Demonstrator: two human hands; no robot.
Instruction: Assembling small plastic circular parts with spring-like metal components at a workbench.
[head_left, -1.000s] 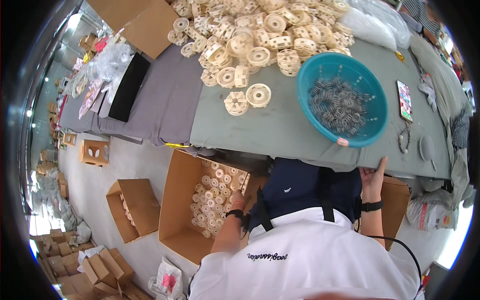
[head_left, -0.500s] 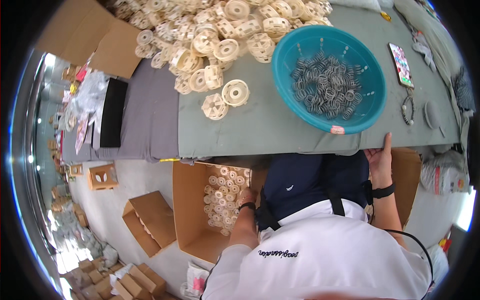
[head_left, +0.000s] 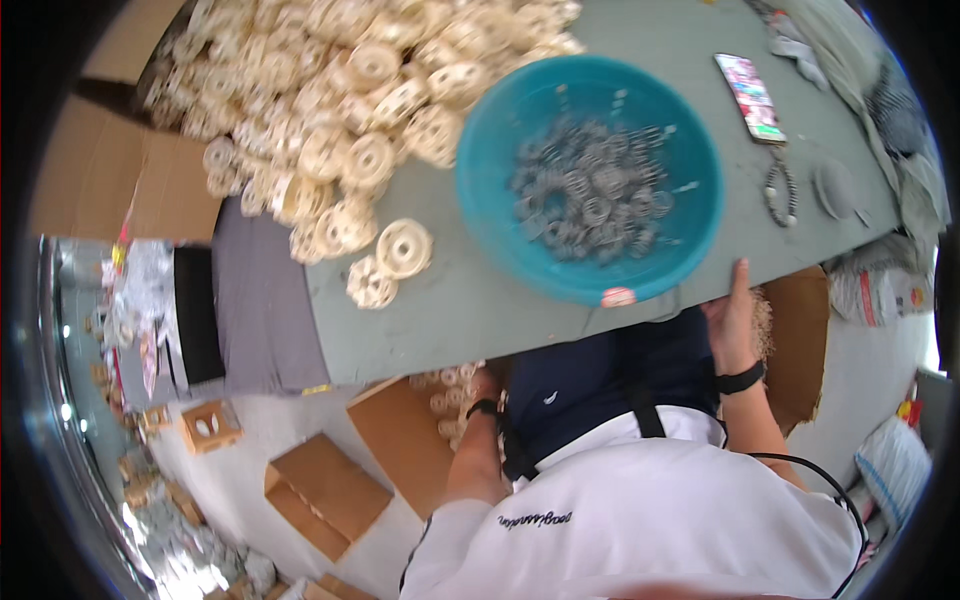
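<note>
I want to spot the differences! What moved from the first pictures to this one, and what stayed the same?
The left hand has reached lower into the cardboard box of cream wheels under the table, so less of it shows now. It cannot be seen whether it grips one. The right hand stayed at the table edge. The blue bowl of metal springs, the wheel pile and the phone lie as before; only the view shifted.

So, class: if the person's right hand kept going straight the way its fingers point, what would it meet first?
The right hand points up at the grey table's near edge. It would probably meet that edge first, with the rim of the teal bowl just beyond. Depth is unclear, so it may already touch the edge.
</note>
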